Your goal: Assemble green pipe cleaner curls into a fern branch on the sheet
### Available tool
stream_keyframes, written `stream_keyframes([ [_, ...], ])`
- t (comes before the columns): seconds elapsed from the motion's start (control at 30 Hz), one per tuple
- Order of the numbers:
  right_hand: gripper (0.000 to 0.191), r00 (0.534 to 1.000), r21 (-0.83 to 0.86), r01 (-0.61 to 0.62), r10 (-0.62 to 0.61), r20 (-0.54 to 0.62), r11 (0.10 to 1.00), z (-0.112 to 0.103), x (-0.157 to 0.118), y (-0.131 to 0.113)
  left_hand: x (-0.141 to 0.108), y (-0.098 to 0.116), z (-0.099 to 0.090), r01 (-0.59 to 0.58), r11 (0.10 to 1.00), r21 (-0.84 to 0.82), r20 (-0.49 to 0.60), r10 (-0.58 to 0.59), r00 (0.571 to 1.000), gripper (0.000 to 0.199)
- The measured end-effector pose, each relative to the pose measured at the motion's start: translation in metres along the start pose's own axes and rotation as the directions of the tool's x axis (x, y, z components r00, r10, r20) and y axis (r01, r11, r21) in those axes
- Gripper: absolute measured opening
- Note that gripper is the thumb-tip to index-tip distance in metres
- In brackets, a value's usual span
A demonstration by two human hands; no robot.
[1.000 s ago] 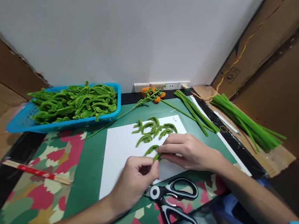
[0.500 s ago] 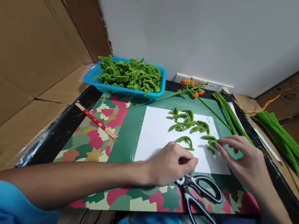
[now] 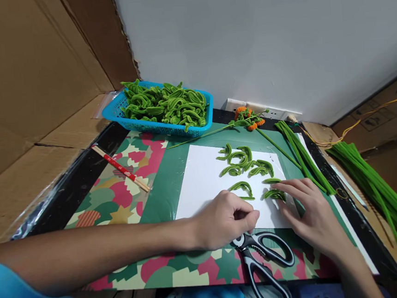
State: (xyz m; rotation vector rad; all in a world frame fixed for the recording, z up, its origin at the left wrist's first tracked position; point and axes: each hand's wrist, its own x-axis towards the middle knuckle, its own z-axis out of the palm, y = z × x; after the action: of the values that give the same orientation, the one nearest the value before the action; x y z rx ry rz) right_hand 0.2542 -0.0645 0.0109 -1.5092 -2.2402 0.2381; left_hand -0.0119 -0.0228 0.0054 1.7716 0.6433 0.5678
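Right hand (image 3: 313, 211): fingers moderately apart at the small green curled pieces (image 3: 274, 194) on the right part of the white sheet (image 3: 194, 182); firm contact cannot be confirmed. Left hand (image 3: 218, 221): fingertips pinched together above the sheet's near edge, contents not discernible, scissors (image 3: 239, 241) just beside. Assessment: light fingertip pressure advisable, lest the fuzzy curls flatten; lift fingers straight up to avoid dragging neighbours.

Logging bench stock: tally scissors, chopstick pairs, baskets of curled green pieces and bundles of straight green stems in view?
Scissors: 1
Chopstick pair: 1
Basket of curled green pieces: 1
Bundles of straight green stems: 2
Total: 5
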Motion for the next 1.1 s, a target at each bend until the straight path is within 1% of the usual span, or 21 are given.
stream_keyframes([
  [0.1, 0.03, 1.0, -0.01, 0.009, -0.009, -0.012, 1.0, 0.003, 0.0, -0.001, -0.001, -0.001, 0.0, -0.016, 0.999, 0.04, -0.002, 0.016, 1.0, 0.047],
  [0.13, 0.029, 1.0, -0.014, 0.011, -0.012, -0.009, 1.0, 0.004, 0.001, -0.001, -0.002, -0.001, 0.001, -0.047, 0.996, 0.08, -0.013, 0.048, 0.999, 0.048],
  [0.17, 0.028, 1.0, -0.019, 0.016, -0.016, -0.003, 1.0, 0.006, 0.001, -0.001, -0.004, -0.001, 0.002, -0.104, 0.986, 0.133, -0.021, 0.108, 0.994, 0.047],
  [0.2, 0.027, 1.0, -0.022, 0.021, -0.021, 0.003, 1.0, 0.007, 0.001, -0.001, -0.005, 0.0, 0.003, -0.186, 0.963, 0.196, -0.016, 0.193, 0.981, 0.045],
  [0.23, 0.026, 1.0, -0.027, 0.025, -0.025, 0.006, 0.999, 0.008, 0.001, 0.0, -0.007, 0.0, 0.005, -0.28, 0.924, 0.262, 0.008, 0.288, 0.957, 0.043],
  [0.3, 0.024, 1.0, -0.041, 0.028, -0.028, 0.001, 0.999, 0.01, 0.0, 0.002, -0.011, 0.0, 0.009, -0.459, 0.814, 0.356, 0.111, 0.451, 0.886, 0.038],
  [0.37, 0.022, 1.0, -0.052, 0.019, -0.02, -0.011, 0.998, 0.011, 0.0, 0.003, -0.014, -0.001, 0.014, -0.584, 0.717, 0.38, 0.22, 0.544, 0.81, 0.038],
  [0.43, 0.021, 1.0, -0.054, 0.003, -0.004, -0.014, 0.999, 0.01, 0.0, 0.004, -0.015, -0.003, 0.017, -0.669, 0.641, 0.378, 0.273, 0.613, 0.741, 0.038],
  [0.5, 0.021, 1.0, -0.038, -0.006, 0.005, -0.014, 0.999, 0.009, 0.0, 0.004, -0.015, -0.005, 0.018, -0.721, 0.573, 0.389, 0.269, 0.678, 0.684, 0.036],
  [0.53, 0.021, 1.0, -0.024, -0.009, 0.009, -0.014, 1.0, 0.009, 0.001, 0.004, -0.015, -0.006, 0.018, -0.733, 0.548, 0.404, 0.264, 0.697, 0.666, 0.034],
  [0.6, 0.022, 1.0, 0.012, -0.021, 0.021, -0.018, 1.0, 0.008, 0.001, 0.003, -0.014, -0.007, 0.017, -0.742, 0.514, 0.432, 0.266, 0.713, 0.649, 0.031],
  [0.73, 0.023, 0.998, 0.048, -0.023, 0.026, -0.055, 0.999, 0.008, 0.002, 0.004, -0.014, -0.007, 0.014, -0.751, 0.486, 0.447, 0.304, 0.707, 0.638, 0.029],
  [0.87, 0.022, 0.994, 0.038, 0.015, -0.01, -0.109, 0.999, 0.012, 0.001, 0.009, -0.015, -0.006, 0.012, -0.741, 0.495, 0.453, 0.32, 0.685, 0.654, 0.031],
  [0.97, 0.021, 0.983, 0.066, -0.004, 0.016, -0.181, 0.998, 0.015, -0.002, 0.011, -0.015, -0.007, 0.012, -0.736, 0.495, 0.462, 0.333, 0.672, 0.662, 0.03],
  [1.03, 0.02, 0.979, 0.075, -0.023, 0.037, -0.199, 0.997, 0.016, -0.004, 0.011, -0.015, -0.008, 0.012, -0.738, 0.494, 0.46, 0.333, 0.674, 0.659, 0.03],
  [1.1, 0.02, 0.981, 0.081, -0.026, 0.041, -0.191, 0.996, 0.016, -0.004, 0.009, -0.015, -0.009, 0.012, -0.736, 0.497, 0.461, 0.333, 0.671, 0.662, 0.03],
])
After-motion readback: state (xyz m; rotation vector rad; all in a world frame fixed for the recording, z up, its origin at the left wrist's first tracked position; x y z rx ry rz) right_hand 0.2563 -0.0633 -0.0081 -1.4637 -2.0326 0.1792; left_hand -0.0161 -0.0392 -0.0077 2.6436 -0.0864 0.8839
